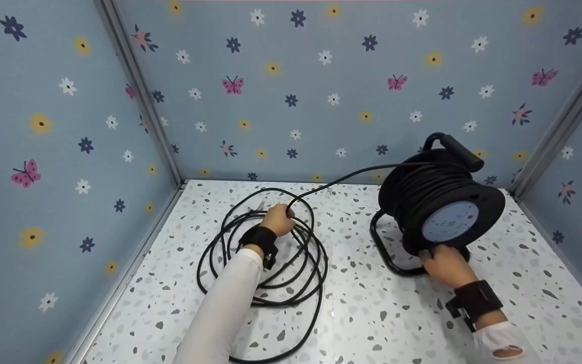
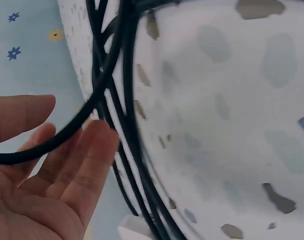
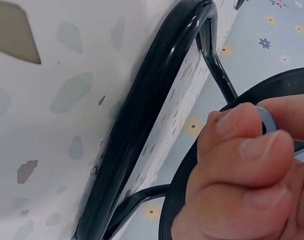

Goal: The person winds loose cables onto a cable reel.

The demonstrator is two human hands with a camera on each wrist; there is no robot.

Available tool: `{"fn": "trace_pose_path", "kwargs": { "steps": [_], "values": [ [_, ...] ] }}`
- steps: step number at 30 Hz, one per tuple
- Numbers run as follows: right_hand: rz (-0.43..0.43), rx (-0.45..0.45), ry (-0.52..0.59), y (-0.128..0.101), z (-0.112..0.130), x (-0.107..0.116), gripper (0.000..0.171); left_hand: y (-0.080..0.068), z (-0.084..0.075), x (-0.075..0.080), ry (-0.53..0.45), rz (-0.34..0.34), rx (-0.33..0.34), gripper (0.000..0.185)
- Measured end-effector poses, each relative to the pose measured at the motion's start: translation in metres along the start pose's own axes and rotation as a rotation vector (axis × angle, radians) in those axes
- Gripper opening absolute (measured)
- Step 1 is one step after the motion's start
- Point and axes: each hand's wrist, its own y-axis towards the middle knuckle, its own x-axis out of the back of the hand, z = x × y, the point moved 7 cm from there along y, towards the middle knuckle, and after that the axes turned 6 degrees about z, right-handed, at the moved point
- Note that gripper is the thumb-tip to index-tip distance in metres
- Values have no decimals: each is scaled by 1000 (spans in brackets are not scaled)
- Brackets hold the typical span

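Thin black rubber cable (image 1: 351,176), stretched left of black plastic cable reel (image 1: 440,199), is held by left hand (image 1: 278,220), fingers curled round it; reel rim pinched by right hand (image 1: 445,263).

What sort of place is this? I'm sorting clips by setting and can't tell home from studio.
Probably a staged recording booth, not a lived-in room: flowered blue wall panels joined by metal corner strips enclose a speckled tabletop, which holds only a cable reel and loose black cable.

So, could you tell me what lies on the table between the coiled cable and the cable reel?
In the head view, the table is bare between the coiled cable and the cable reel. Only one cable strand crosses above, from reel to left hand.
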Motion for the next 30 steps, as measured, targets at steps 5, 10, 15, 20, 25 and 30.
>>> {"fn": "trace_pose_path", "kwargs": {
  "steps": [5, 10, 15, 20, 25, 30],
  "values": [
    [4, -4, 8, 0, -1, -3, 41, 14, 34, -5, -14, -18, 53, 14],
    [17, -11, 17, 0, -3, -5, 42, -64, -44, 72, -81, -282, 131, 29],
    [25, -14, 12, 0, -6, -2, 40, -105, -80, 141, -213, -434, 140, 49],
    [-5, -6, 4, -1, -8, 0, 41, -116, -84, 178, -523, -329, 165, 91],
    [-9, -29, 13, -2, -12, -2, 41, -120, -104, 186, -726, -122, 88, 87],
    [17, -48, 30, -2, -13, -4, 43, -121, -115, 172, -517, -22, -71, 75]
  ]
}}
